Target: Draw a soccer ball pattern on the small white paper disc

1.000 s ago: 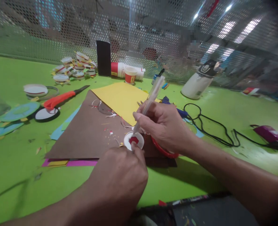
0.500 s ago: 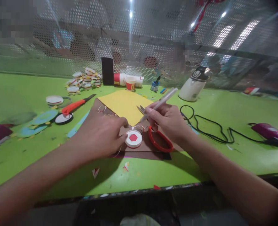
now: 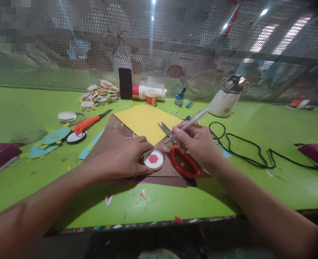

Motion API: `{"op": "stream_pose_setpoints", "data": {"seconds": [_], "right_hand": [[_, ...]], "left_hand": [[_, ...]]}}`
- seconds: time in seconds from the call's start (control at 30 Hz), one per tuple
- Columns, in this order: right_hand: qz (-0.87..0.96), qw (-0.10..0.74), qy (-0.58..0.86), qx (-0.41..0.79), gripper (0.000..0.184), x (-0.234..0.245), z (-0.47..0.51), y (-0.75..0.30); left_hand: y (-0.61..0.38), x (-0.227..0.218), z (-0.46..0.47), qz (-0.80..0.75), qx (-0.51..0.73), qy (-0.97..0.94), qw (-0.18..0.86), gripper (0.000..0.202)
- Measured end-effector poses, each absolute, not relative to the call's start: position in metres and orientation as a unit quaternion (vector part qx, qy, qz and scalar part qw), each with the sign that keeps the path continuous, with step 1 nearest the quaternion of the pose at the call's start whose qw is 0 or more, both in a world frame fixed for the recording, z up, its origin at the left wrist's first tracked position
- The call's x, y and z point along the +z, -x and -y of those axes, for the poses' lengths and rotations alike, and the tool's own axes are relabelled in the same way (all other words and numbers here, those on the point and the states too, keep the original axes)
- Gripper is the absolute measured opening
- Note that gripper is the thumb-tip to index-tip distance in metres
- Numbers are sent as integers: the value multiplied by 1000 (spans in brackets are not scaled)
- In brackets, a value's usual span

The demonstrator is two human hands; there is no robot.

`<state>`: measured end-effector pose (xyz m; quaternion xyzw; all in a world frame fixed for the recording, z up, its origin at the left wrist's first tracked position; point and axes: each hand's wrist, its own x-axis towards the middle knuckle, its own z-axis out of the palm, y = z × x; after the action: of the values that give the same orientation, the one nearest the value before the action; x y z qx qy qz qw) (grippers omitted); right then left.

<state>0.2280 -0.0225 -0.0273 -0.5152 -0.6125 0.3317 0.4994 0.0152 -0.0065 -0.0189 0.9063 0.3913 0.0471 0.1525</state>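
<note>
My left hand (image 3: 129,156) has its thumb and fingers closed on the left edge of a small round white disc (image 3: 160,163) with a red hexagon in its centre. My right hand (image 3: 198,142) grips a pale, see-through pen (image 3: 193,120), its tip pointing down and left, just above the disc. Beneath the right hand lie red-handled scissors (image 3: 184,167), blades partly spread. A yellow sheet (image 3: 145,122) rests on brown card (image 3: 107,135), and the disc sits over the card near the sheet's front corner.
Orange-handled scissors (image 3: 87,124) and blue paper rings (image 3: 56,135) lie left. White discs are piled (image 3: 102,94) behind, near a black phone (image 3: 125,83), a paper cup (image 3: 151,97) and an ink bottle (image 3: 179,99). A white jug (image 3: 225,100) and black cord (image 3: 245,138) are right.
My left hand has lowered and taken hold of the disc's left edge with thumb and fingers. My right hand keeps the pen in nearly the same place. The view has shifted slightly.
</note>
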Motion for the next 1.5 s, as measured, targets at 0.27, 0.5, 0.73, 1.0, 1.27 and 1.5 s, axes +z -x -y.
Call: {"op": "stream_pose_setpoints", "data": {"seconds": [0.27,0.5,0.73,1.0,1.27,1.5], "right_hand": [[662,499,483,282,21,-30,26,-225],[706,485,475,202,17,-29,30,-224],[721,486,473,140,18,-30,27,-226],[730,464,489,115,22,-32,24,-227],[729,502,450,117,27,-30,25,-227],[709,531,417,207,14,-32,28,-226]], "left_hand": [[-21,-28,11,-349,92,-933,-19,15],[-22,-25,28,-258,53,-932,-249,35],[-25,-21,33,-240,64,-931,-265,38],[-12,-25,19,-307,151,-939,-47,32],[-7,-19,13,-361,231,-881,201,38],[-6,-28,11,-310,300,-871,235,41]]}}
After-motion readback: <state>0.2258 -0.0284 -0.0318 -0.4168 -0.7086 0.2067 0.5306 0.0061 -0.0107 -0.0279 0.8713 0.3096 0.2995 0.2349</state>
